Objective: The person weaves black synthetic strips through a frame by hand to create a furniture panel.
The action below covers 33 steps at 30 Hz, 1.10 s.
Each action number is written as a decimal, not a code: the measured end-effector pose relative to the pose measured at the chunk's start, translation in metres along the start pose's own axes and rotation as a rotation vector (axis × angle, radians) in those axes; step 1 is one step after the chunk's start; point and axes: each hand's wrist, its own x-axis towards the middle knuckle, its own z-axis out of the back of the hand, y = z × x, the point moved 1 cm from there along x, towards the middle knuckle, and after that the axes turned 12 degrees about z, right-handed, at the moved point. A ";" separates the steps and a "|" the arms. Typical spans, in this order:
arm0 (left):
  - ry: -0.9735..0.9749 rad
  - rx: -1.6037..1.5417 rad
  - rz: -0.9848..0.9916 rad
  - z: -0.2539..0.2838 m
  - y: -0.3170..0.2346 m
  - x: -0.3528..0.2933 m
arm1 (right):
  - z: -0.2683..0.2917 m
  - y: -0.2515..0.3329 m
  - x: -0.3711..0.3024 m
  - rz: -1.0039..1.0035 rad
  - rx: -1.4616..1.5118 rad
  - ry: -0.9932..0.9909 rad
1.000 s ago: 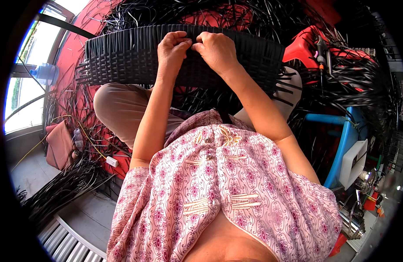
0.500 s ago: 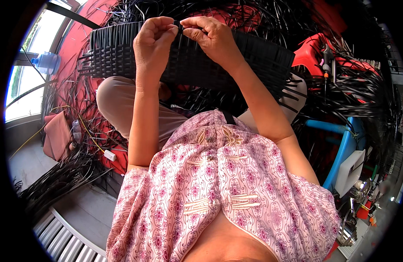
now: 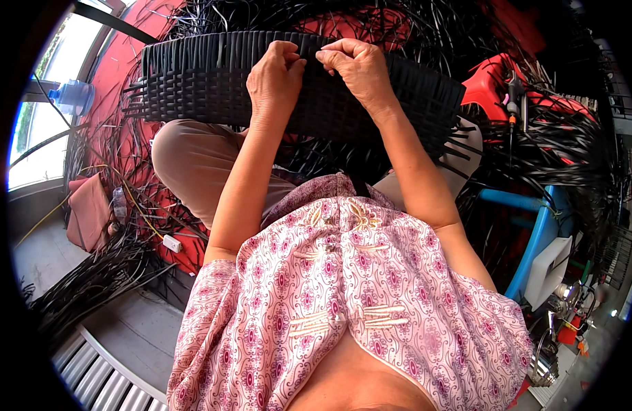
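Observation:
A long black woven panel (image 3: 199, 85) of flat strips lies across my lap, its upper rim wrapped in upright strips. Over its middle, my left hand (image 3: 277, 81) is closed, thumb and fingers pinched together near the rim. My right hand (image 3: 359, 74) is a little to the right, its thumb and forefinger also pinched close to the rim. A narrow gap separates the two hands. Whatever the fingertips hold cannot be made out against the black weave. Loose strip ends (image 3: 456, 149) stick out from the panel's lower right over my knee.
Black strips (image 3: 233, 15) lie tangled on the red floor covering (image 3: 120, 89) around me. To the right are a red plastic piece (image 3: 486, 85), a hand tool (image 3: 513, 103) and a blue frame (image 3: 535, 253). A white adapter (image 3: 172, 243) on a yellow cable lies at left.
Both hands have moved right and slightly down along the panel's rim, and the gap between their fingertips has widened. The panel stays nearly in place.

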 end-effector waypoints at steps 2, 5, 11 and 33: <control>-0.047 0.099 -0.041 -0.005 -0.003 -0.003 | -0.002 -0.004 -0.003 -0.049 -0.022 -0.006; -0.067 0.195 -0.054 -0.007 -0.009 -0.005 | -0.002 -0.012 -0.005 -0.027 -0.136 -0.017; -0.047 0.173 0.000 -0.006 -0.008 -0.001 | -0.007 -0.003 -0.006 0.018 -0.400 0.027; -0.034 -0.018 0.016 -0.009 0.003 0.001 | -0.019 -0.001 0.017 0.040 -0.835 0.195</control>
